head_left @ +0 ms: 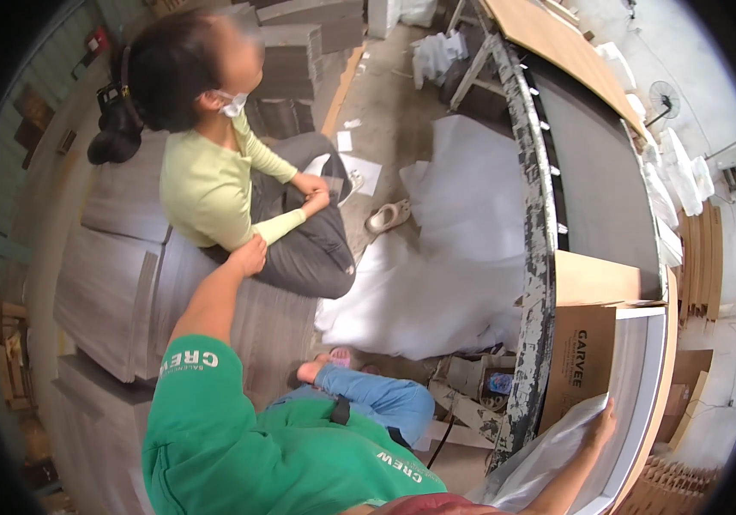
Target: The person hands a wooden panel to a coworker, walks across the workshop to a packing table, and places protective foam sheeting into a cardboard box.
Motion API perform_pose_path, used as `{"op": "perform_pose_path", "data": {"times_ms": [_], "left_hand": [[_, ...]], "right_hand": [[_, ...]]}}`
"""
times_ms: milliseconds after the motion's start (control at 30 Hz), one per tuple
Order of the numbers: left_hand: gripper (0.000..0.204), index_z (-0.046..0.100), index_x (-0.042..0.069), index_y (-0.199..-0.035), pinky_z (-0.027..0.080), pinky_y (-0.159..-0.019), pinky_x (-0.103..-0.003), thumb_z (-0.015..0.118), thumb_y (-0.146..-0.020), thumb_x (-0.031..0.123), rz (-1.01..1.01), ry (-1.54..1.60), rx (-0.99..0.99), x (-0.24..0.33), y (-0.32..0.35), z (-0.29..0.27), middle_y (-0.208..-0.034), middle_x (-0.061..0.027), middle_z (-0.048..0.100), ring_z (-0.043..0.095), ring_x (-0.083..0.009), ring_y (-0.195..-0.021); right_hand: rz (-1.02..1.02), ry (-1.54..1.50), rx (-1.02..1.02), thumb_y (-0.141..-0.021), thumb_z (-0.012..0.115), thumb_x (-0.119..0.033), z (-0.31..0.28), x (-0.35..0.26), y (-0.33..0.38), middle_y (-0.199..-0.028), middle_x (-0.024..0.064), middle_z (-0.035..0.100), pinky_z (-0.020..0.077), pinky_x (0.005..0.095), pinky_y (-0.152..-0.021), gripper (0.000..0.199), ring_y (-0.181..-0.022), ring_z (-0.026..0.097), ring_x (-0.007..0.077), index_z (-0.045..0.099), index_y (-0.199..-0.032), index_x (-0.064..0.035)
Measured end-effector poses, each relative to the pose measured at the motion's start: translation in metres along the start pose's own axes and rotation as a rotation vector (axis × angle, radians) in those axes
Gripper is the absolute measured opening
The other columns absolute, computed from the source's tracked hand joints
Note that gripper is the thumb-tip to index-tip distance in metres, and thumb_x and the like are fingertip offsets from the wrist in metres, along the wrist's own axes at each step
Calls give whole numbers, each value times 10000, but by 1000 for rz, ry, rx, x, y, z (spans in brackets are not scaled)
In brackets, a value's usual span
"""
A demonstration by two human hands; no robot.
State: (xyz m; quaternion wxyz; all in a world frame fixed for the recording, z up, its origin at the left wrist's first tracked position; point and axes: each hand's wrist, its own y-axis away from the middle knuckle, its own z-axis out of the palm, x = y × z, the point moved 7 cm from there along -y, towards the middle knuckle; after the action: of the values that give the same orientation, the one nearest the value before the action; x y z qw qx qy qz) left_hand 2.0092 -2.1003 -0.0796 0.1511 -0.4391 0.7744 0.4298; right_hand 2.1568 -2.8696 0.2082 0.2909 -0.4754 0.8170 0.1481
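Observation:
My left arm, in a green sleeve, reaches to a seated person in a yellow top (pixel 205 184). My left hand (pixel 250 256) is closed on that person's bent elbow (pixel 263 230). Down at the right, my right hand (pixel 606 422) pinches the upper edge of a translucent white foam sheet (pixel 548 451). The sheet hangs toward my side, next to a long white panel with a raised rim (pixel 638 386). A brown printed carton (pixel 576 356) stands upright just beyond the sheet.
A worn, paint-flecked bench frame (pixel 533 189) with a dark belt-like top (pixel 591 167) runs along the right. White foam sheeting (pixel 458 240) covers floor beyond my legs. Stacked grey boards (pixel 111 283) lie left; a beige clog (pixel 388 217) sits on the floor.

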Motion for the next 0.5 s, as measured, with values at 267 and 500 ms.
{"op": "perform_pose_path", "data": {"times_ms": [267, 500], "left_hand": [[114, 550, 129, -618, 382, -594, -324, 475, -662, 202, -101, 692, 318, 25, -10, -84, -689, -37, 525, 503, -186, -751], [255, 561, 93, -882, 425, -670, -355, 487, -699, 254, 115, 1212, -217, 236, -40, -115, -914, -102, 573, 556, -238, -765]], "right_hand": [[31, -161, 5, -778, 426, -392, -2, 13, -4, -704, 143, 568, 420, 294, -593, 504, -637, 532, 195, 563, -824, 91], [-41, -28, 59, -765, 446, -385, -5, 9, -12, -585, 86, 511, 376, 293, -502, 498, -536, 441, 144, 542, -708, 101]]}}
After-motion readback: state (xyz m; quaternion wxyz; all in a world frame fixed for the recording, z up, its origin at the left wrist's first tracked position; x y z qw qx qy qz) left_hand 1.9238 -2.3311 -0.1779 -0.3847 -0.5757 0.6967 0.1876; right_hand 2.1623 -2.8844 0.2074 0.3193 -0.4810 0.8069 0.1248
